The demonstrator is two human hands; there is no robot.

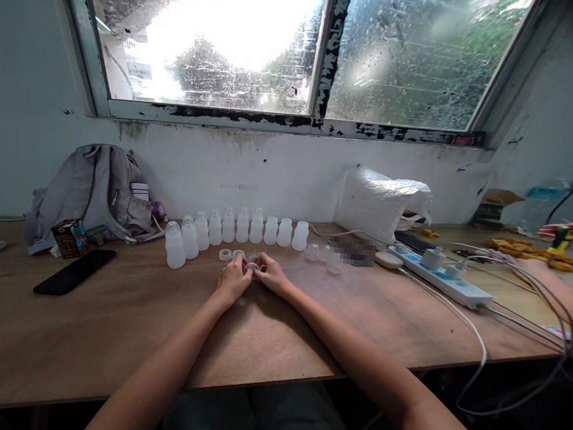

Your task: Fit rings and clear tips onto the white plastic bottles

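My left hand (232, 281) and my right hand (272, 275) meet over the table, fingers closed around a small white bottle ring (252, 265). Part of the ring is hidden by my fingers. Just beyond my left hand lie loose white rings (225, 255). Behind them runs a curved row of frosted baby bottles; several, like the bottle at the left end (176, 245), carry a ring and clear top. Three at the right end, including an open-necked bottle (300, 236), have no top. Clear bottle nipples (332, 268) lie to the right of my right hand.
A black phone (75, 272), a drink carton (70, 237) and a grey backpack (96, 185) are on the left. To the right are a white plastic bag (375, 199), a power strip (444, 277) with trailing cables, and another person's arm (555, 289).
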